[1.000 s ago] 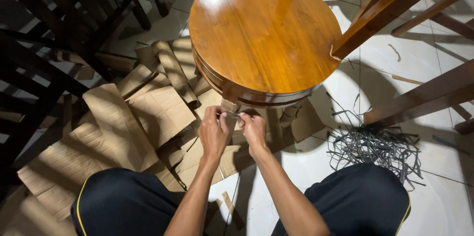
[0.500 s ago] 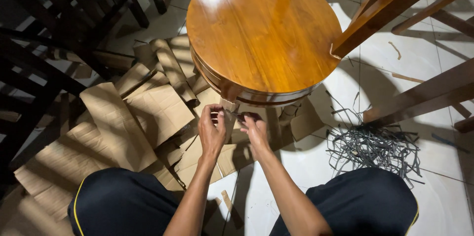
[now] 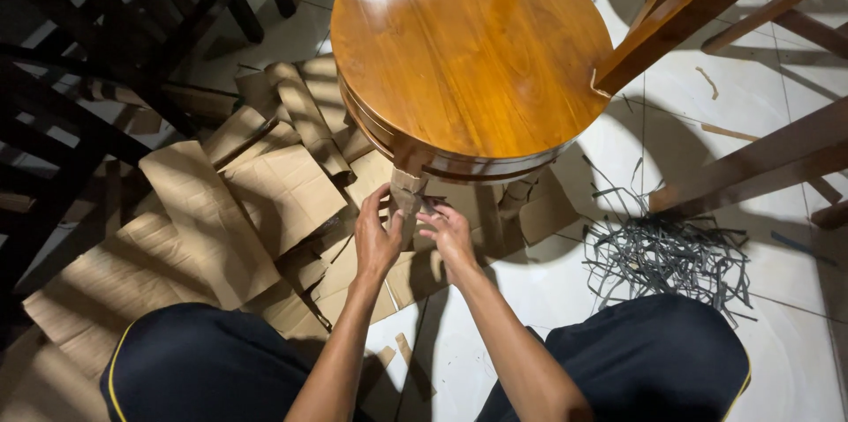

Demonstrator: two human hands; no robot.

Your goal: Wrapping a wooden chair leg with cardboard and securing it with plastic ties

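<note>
Head view: a round wooden seat [image 3: 468, 51] of a chair fills the upper middle, its glossy top facing the camera. Just under the near rim a leg [image 3: 407, 191] comes down, wrapped in brown cardboard. Both hands meet at that wrapped leg. The left hand [image 3: 378, 237] has its fingers curled round the left side of the wrap, thumb up against the cardboard, holding it. The right hand [image 3: 450, 232] lies just beside, fingers spread and bent toward the right side of the wrap; its fingertips seem to touch the cardboard or a dark strip there, but whether they pinch anything I cannot tell, since that spot is in shadow.

Left of the hands, flat and folded cardboard sheets [image 3: 221, 210] lie heaped on the white tiled floor [image 3: 795, 325], some under the seat. Right of the hands, well apart, a tangle of dark straps [image 3: 671, 259] rests on the tiles. Dark chairs [image 3: 79, 78] stand at far left, and brown wooden rails [image 3: 751, 166] cross the upper right. The person's knees in dark trousers [image 3: 645, 351] frame the bottom edge
</note>
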